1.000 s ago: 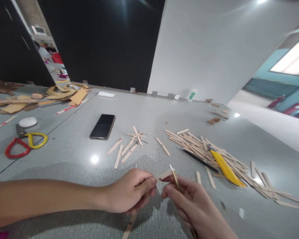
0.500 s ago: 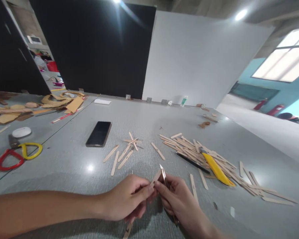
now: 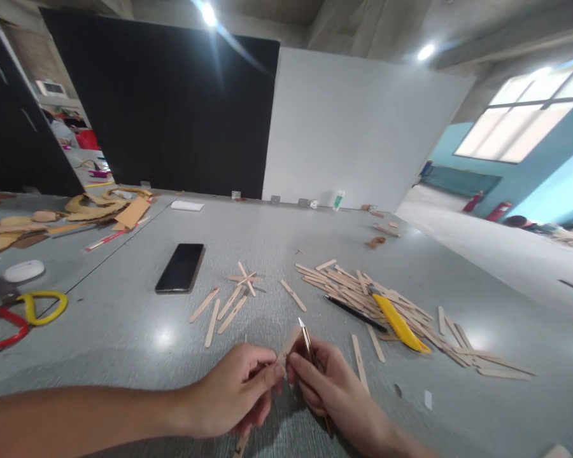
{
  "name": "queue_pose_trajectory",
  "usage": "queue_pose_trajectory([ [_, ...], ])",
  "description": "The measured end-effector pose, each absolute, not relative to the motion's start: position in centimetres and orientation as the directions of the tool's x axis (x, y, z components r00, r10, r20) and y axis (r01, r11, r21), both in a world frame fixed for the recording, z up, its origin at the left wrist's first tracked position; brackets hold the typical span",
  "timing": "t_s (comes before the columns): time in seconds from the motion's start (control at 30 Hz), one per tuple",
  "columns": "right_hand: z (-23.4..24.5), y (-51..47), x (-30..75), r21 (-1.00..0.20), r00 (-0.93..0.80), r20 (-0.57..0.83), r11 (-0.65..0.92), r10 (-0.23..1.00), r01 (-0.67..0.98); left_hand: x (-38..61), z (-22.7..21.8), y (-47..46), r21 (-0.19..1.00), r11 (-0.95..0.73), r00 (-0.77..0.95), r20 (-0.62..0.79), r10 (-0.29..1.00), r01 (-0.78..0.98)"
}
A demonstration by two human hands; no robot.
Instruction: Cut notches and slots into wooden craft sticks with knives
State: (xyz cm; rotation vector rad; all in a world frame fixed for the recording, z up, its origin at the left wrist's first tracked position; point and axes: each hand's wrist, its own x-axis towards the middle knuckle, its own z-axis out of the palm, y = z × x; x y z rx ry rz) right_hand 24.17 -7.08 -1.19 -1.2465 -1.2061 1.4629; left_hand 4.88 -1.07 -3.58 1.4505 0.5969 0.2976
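Note:
My left hand (image 3: 239, 394) is closed, pinching one end of a short wooden craft stick (image 3: 289, 343) above the grey table (image 3: 277, 235). My right hand (image 3: 322, 385) is closed round a thin craft knife (image 3: 306, 340) whose blade tip points up beside the stick. Both hands meet near the table's front edge. A second stick (image 3: 241, 444) pokes out below my left hand. A few loose sticks (image 3: 222, 305) lie just beyond my hands.
A big heap of craft sticks (image 3: 363, 289) lies to the right with a yellow utility cutter (image 3: 398, 323) and a black pen (image 3: 356, 313) on it. A black phone (image 3: 180, 268) lies ahead left. Red and yellow scissors (image 3: 14, 313) and cardboard scraps (image 3: 100, 210) sit far left.
The view has tipped upward, so everything sits lower in the frame. My hands have drawn closer together, and the stick has tilted from nearly flat to steeply upright beside the blade.

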Motion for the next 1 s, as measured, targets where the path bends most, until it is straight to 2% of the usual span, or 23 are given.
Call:
queue_pose_trajectory([
  [0.57,-0.7,-7.0,23.0,-0.969,-0.037,-0.230,-0.233,0.972,-0.078,5.2,-3.2,-1.8,0.963,-0.124,0.755,-0.104,0.647,0.239],
  [0.83,-1.5,-6.9,22.3,-0.942,-0.056,-0.249,-0.255,0.967,-0.219,5.2,-3.5,-2.0,0.932,-0.274,0.731,0.013,0.682,0.239],
  [1.0,-0.8,-7.1,21.8,-0.930,-0.049,-0.249,-0.252,0.967,-0.266,5.3,-3.0,-1.7,0.926,-0.302,0.750,0.031,0.660,0.227],
])
